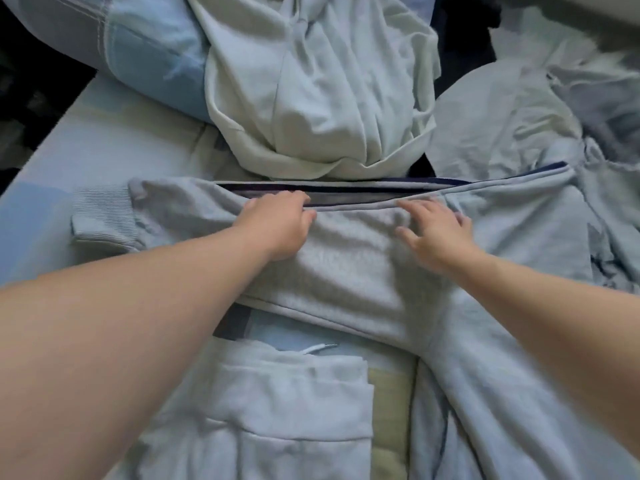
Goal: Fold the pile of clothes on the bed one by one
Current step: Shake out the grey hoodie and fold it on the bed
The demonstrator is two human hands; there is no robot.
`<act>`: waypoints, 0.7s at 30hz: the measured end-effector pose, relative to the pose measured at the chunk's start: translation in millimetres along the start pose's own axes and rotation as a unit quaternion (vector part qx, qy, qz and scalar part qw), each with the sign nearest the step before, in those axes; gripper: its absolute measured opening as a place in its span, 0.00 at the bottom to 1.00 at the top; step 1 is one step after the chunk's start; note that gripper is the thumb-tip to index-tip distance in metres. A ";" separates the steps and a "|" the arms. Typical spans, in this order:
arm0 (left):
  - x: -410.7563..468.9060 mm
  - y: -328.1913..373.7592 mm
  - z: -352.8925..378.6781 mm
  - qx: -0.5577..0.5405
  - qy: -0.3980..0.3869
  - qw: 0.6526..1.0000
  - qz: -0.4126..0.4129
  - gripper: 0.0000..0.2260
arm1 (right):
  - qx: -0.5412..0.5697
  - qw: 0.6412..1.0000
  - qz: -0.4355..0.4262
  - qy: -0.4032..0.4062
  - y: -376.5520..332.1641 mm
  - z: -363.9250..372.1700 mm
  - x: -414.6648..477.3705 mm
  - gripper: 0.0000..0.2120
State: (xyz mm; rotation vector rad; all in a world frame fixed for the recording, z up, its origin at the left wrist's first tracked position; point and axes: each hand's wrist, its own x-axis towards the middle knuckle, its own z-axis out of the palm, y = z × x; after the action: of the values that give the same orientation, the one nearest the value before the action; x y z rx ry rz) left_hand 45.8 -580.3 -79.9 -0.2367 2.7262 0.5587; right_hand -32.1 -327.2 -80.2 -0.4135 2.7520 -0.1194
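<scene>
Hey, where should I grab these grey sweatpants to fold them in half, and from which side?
Probably the ribbed cuff at the left end of the grey sweatpants, approached from the left. The leg lies flat and stretched sideways, and the cuff is thick and clear of other clothes, so it pinches easily and can swing over toward the right hand.

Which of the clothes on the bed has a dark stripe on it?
The grey garment under the left hand and right hand: a navy stripe runs along its far edge. The pale bunched garment and the folded garment look plain.
</scene>
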 end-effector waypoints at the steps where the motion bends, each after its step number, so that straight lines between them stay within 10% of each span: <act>1: 6.3 2.9 3.7 0.014 -0.012 1.000 -0.015 0.19 | -0.031 0.999 -0.025 -0.006 6.5 2.5 3.1 0.26; 9: 21.3 -13.1 1.2 0.125 -0.028 0.989 -0.075 0.16 | -0.050 0.996 -0.049 0.053 -8.5 7.5 39.8 0.14; 15: 12.1 -16.8 -2.0 0.085 0.088 0.988 -0.091 0.08 | -0.156 0.982 -0.064 0.087 -13.7 -10.4 47.7 0.06; 21: 20.5 -20.5 -17.1 0.019 0.207 0.964 -0.164 0.06 | -0.036 0.986 -0.037 0.160 -32.5 -20.6 55.1 0.07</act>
State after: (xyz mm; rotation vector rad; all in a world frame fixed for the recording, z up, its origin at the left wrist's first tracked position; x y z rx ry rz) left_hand 26.3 -607.8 -79.8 -0.8635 2.9893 0.3941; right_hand -80.0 -374.1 -74.9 -0.5602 3.0638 -0.1122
